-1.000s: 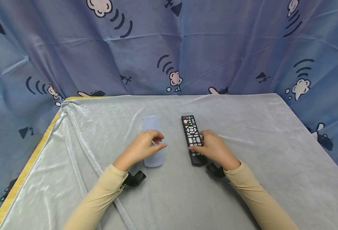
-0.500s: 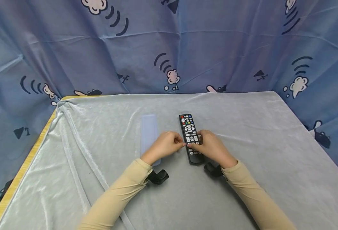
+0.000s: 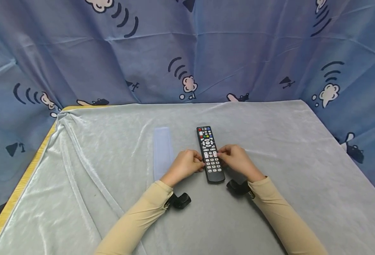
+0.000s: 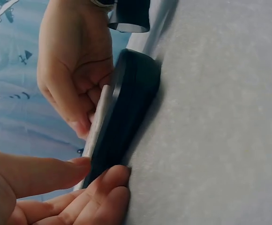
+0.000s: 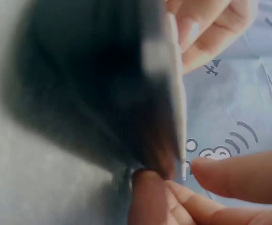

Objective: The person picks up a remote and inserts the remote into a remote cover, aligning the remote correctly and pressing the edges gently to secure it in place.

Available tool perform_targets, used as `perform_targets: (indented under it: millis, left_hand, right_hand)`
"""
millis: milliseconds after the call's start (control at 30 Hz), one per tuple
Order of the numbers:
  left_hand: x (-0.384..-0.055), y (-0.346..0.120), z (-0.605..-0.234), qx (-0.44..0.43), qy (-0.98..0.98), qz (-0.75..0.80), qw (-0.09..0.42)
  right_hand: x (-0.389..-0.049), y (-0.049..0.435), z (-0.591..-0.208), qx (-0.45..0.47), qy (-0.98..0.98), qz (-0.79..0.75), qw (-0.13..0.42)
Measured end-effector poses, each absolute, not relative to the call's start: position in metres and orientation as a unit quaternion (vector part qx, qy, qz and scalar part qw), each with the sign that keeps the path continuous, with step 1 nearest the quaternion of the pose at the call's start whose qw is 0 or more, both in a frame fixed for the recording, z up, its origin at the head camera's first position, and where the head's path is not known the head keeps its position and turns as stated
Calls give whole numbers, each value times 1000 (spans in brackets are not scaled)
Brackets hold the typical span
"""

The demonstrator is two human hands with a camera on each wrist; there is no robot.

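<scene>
A black remote control [image 3: 210, 159] with white and coloured buttons lies face up on the grey cloth. My left hand [image 3: 186, 163] is at its left edge; in the left wrist view, the thumb [image 4: 75, 173] meets the upper edge and the bent fingers lie along the side. From the right, my right hand [image 3: 236, 159] holds the other edge with thumb and bent fingers, and its fingers [image 5: 147, 194] touch the dark side of the remote. A flat, translucent pale-blue sleeve [image 3: 163, 147] lies to the left, its near end hidden behind my left hand and wrist.
The grey velvety cloth [image 3: 270, 134] covers the table, with folds at the left. Yellow wood shows along the table's left edge [image 3: 31, 173]. A blue patterned curtain [image 3: 238, 53] hangs behind. Black wrist cameras [image 3: 181, 201] sit under both wrists.
My left hand has moved right, from over the sleeve to the remote's left edge. My right thumb has shifted from the button face to the right edge. The head view has panned slightly.
</scene>
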State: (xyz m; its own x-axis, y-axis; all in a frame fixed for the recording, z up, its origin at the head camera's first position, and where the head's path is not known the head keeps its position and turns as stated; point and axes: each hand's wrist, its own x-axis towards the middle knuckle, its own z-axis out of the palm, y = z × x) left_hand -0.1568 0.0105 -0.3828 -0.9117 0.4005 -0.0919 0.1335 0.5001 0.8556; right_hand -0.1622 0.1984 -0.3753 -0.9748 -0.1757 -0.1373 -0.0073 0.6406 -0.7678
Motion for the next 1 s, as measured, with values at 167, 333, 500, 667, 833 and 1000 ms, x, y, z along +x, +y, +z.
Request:
perform_targets:
  millis: [167, 333, 500, 667, 833, 1000]
  left_hand:
    - [-156, 11, -383, 153, 848, 488, 138]
    - [-155, 10, -384, 146, 845, 496, 139]
    - [-153, 9, -384, 137, 846, 491, 157]
    - [-153, 10, -383, 113, 837, 505, 180]
    - [-153, 10, -382, 111, 837, 503, 183]
    - [-151, 11, -380, 107, 840, 499, 184]
  right_hand:
    - [-162, 203, -374, -48, 856, -500, 122]
    - [-161, 205, -373, -43, 826, -544, 141]
    - [-158, 204, -373, -45, 799, -583, 142]
    - [-155, 203, -373, -72, 779, -610, 125]
    - [-154, 198, -371, -45, 798, -590, 115]
    - [-154, 194, -367, -38, 804, -585, 98]
